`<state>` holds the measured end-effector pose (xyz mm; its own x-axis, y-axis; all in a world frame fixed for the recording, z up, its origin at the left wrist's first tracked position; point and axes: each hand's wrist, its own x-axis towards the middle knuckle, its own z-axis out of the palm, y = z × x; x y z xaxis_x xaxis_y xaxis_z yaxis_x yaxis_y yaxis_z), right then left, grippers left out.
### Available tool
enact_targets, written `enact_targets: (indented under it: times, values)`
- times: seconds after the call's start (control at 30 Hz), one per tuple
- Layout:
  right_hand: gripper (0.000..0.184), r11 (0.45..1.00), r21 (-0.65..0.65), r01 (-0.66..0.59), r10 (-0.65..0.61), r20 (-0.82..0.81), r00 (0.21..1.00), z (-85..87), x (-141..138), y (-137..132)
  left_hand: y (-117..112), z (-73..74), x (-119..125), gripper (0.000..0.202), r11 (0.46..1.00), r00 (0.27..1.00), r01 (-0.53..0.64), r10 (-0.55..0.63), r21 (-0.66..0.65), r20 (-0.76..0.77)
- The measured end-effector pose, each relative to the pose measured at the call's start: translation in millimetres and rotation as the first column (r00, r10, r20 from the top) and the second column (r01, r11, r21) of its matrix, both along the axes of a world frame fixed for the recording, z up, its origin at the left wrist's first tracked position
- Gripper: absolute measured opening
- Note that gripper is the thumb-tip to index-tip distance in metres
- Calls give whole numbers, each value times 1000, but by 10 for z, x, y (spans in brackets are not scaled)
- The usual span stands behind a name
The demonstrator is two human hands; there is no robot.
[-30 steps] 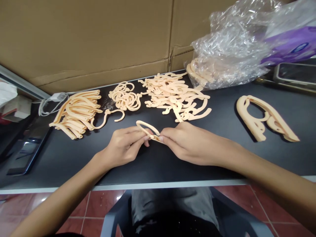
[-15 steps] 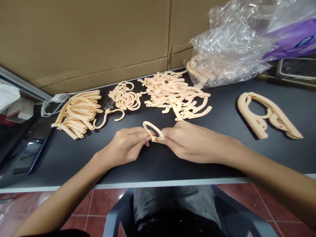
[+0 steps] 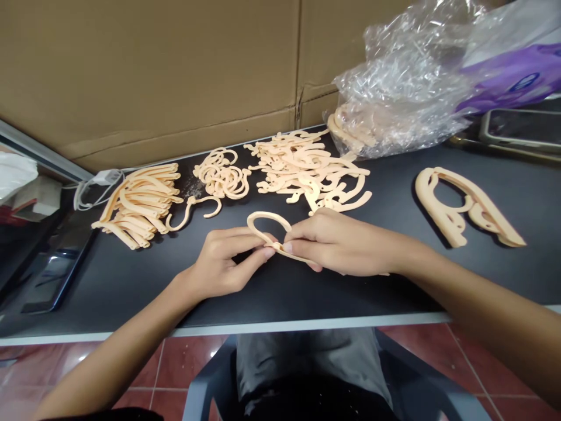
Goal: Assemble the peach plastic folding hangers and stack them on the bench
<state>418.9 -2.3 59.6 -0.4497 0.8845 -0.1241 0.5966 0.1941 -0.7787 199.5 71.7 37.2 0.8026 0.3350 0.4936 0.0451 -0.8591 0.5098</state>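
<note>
Both hands meet over the middle of the black table (image 3: 109, 280), pinching one peach plastic hook piece (image 3: 265, 223). My left hand (image 3: 223, 262) grips it from the left with thumb and fingers closed. My right hand (image 3: 337, 242) holds its lower end, fingers curled round it. The hook's loop sticks up between the two hands. Behind them lie a heap of peach arm pieces (image 3: 311, 169), a small pile of hooks (image 3: 221, 173) and a single loose hook (image 3: 197, 206).
A stack of long peach strips (image 3: 138, 202) lies at the left. An assembled folding hanger (image 3: 464, 204) rests at the right. A crumpled clear plastic bag (image 3: 403, 82), a purple packet (image 3: 512, 79) and a phone (image 3: 521, 128) sit at the back right; cardboard (image 3: 153, 70) stands behind.
The hook piece has turned and lifted slightly between the hands, its loop now pointing more to the left. My right hand has shifted a little and shows more of the strip beneath it.
</note>
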Motion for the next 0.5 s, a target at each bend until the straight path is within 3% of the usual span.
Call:
enact_targets:
  times: [0.1,0.23,0.3,0.37,0.43,0.5]
  values:
    - [34,990,-142,22,-36,-97,995,14,10,3,-30,23,33,11,995,999,-29,31,-95,16]
    - [30,982,-177,70,-102,-173,980,15,20,-1,-29,61,29,16,948,989,-111,134,-298,57]
    - [29,984,-141,107,-133,-186,973,1,29,1,11,57,10,15,873,966,-160,234,-460,108]
    - [26,982,5,189,-186,-164,969,-27,33,8,68,46,-5,12,770,917,-166,350,-617,190]
    - [23,940,198,277,-255,-132,958,-65,26,20,121,46,-13,11,663,857,-113,442,-740,265]
    - [23,905,285,315,-289,-132,948,-104,7,34,154,65,-21,13,567,831,-14,465,-824,306]
